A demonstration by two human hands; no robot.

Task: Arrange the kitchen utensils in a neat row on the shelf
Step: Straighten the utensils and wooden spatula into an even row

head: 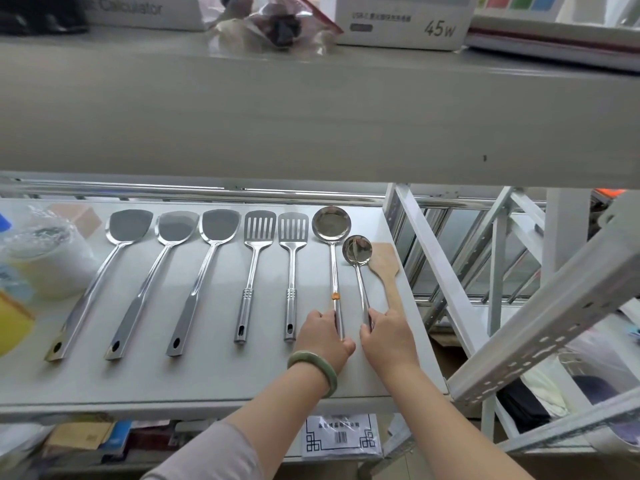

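Steel utensils lie side by side on the grey shelf (207, 379), handles toward me. From the left come three solid spatulas (121, 268), then two slotted turners (258, 258), a large ladle (331, 225) and a small ladle (357, 251). A wooden spatula (386, 268) lies at the far right by the shelf edge. My left hand (322, 337), with a green bangle on the wrist, grips the large ladle's handle. The small ladle's handle end is in my right hand (389, 337), which touches the wooden spatula's handle.
Plastic-wrapped containers (45, 258) and a yellow package (14, 327) crowd the shelf's left end. An upper shelf (311, 126) with boxes overhangs close above. White metal racking (540, 327) stands to the right. Cartons and papers fill the level below.
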